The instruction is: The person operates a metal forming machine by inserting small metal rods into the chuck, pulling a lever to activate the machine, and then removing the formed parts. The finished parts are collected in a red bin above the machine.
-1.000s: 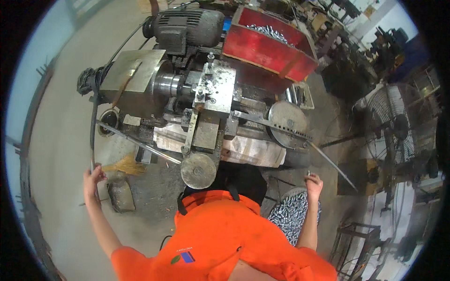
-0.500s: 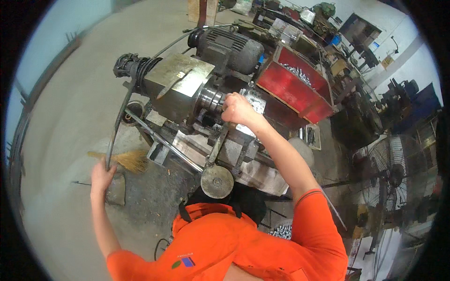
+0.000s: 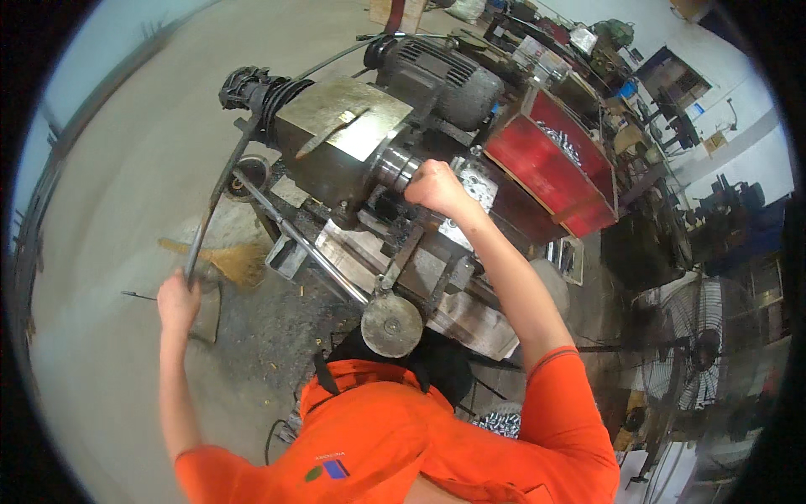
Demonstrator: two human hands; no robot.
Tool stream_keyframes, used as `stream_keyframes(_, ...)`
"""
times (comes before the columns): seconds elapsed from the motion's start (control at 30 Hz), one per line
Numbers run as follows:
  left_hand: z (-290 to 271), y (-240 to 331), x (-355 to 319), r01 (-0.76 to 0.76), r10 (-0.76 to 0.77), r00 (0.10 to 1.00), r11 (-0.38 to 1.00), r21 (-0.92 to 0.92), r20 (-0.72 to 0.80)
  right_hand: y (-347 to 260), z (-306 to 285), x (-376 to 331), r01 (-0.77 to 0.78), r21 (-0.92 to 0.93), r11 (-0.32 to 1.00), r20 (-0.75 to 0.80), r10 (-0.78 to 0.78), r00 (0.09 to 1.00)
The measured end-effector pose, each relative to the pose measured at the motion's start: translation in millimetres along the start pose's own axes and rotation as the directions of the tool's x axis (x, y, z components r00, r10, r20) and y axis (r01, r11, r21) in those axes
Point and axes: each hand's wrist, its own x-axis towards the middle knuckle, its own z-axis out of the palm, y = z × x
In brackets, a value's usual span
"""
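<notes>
My left hand [image 3: 178,300] is wrapped round the lower end of a long metal lever [image 3: 210,210] that runs up to the rear of a small lathe's headstock [image 3: 336,139]. At the front of the shiny round spindle nose [image 3: 395,166] is my right hand [image 3: 438,188], its fingers curled closed. Whatever those fingers hold is hidden by the hand. Beside that hand sits a pale metal tool block [image 3: 477,189]. A flat metal bar [image 3: 332,134] lies on top of the headstock.
A red bin [image 3: 550,160] with small metal parts stands behind the lathe, beside a finned motor [image 3: 441,80]. A round disc [image 3: 391,325] on an arm projects toward my body. A broom head [image 3: 235,262] lies on the floor at left; a caged fan [image 3: 693,340] stands at right.
The whole view has shifted, with the lathe now farther right in it. My left hand has swung the lever slightly outward to the left. My right hand stays at the spindle nose.
</notes>
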Motion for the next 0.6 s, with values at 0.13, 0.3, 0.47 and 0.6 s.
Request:
stream_keyframes(0.13,-1,-48,32,0.0,-0.01,0.999,0.983,0.186,0.053,-20,-10,-8,-0.03,0.009,1.0,0.067,0.029,0.997)
stream_keyframes(0.3,10,-166,137,-0.209,0.308,0.94,0.857,0.47,-0.144,-18,-6,-5,-0.057,-0.055,0.997,0.026,0.058,0.998)
stream_keyframes(0.47,17,-163,160,-0.058,0.104,0.992,0.876,0.479,-0.069,-17,-10,-10,-0.006,-0.014,1.0,-0.001,0.006,1.0)
stream_keyframes(0.6,23,-87,151,-0.158,0.169,0.889,0.986,0.06,-0.425,5,-13,-52,0.244,-0.093,0.965,-0.277,-0.261,0.925)
